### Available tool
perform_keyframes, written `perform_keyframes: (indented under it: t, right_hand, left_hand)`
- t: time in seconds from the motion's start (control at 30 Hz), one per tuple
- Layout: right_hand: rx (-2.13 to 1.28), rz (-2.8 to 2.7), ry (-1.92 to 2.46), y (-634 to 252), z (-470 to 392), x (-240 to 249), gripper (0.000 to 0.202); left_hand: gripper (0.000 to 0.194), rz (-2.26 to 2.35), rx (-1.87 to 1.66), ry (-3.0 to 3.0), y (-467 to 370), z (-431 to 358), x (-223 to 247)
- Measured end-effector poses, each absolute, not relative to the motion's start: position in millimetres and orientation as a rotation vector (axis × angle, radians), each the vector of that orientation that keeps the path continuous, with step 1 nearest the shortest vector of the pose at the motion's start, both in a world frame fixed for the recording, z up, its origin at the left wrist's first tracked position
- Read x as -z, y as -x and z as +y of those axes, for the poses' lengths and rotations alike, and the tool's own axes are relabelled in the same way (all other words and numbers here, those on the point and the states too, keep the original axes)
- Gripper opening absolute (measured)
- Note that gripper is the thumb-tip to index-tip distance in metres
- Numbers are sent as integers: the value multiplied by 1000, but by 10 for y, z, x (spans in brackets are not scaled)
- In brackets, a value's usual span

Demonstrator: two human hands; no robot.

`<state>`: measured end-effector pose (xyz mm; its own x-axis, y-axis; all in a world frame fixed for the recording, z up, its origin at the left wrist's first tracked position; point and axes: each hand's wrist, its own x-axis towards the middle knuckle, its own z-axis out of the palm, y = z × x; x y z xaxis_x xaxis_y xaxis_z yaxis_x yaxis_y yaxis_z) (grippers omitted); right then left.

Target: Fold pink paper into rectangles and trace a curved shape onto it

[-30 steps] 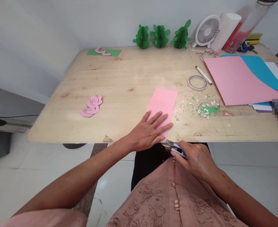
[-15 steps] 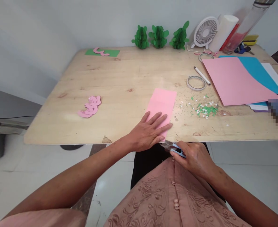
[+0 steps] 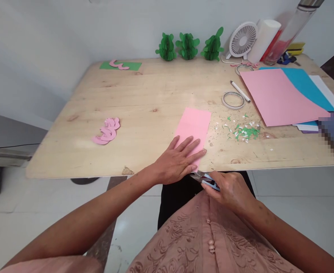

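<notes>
My left hand [image 3: 178, 158] lies flat with spread fingers on a strip of pink paper [image 3: 194, 123] near the table's front edge. The strip's near end reaches the edge beside my thumb. Just below that edge, my right hand [image 3: 230, 189] grips small blue-handled thread snips [image 3: 209, 181]. Their blades point left at the near end of the pink paper, close to my left hand; my left hand partly hides the blade tips, and I cannot tell whether they touch the paper.
Cut pink paper curls [image 3: 108, 131] lie on the left. Green and white scraps [image 3: 245, 132], a tape roll [image 3: 233, 100], a marker [image 3: 240, 91] and a pink sheet [image 3: 280, 96] are on the right. Green paper figures [image 3: 187, 46] and a fan [image 3: 243, 40] stand at the back.
The view has shifted slightly. The snips look a little further left, their blades nearer the paper's near end. My left hand stays flat on the pink strip.
</notes>
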<state>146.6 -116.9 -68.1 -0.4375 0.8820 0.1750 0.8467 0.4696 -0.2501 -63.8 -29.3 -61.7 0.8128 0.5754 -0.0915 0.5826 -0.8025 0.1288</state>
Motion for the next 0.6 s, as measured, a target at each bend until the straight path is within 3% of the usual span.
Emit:
perform_keyframes:
  t: [0.6]
  right_hand:
    - [-109, -2412, 1451, -1293, -1174, 714, 25]
  left_hand:
    - [52, 915, 121, -2802, 626, -298, 584]
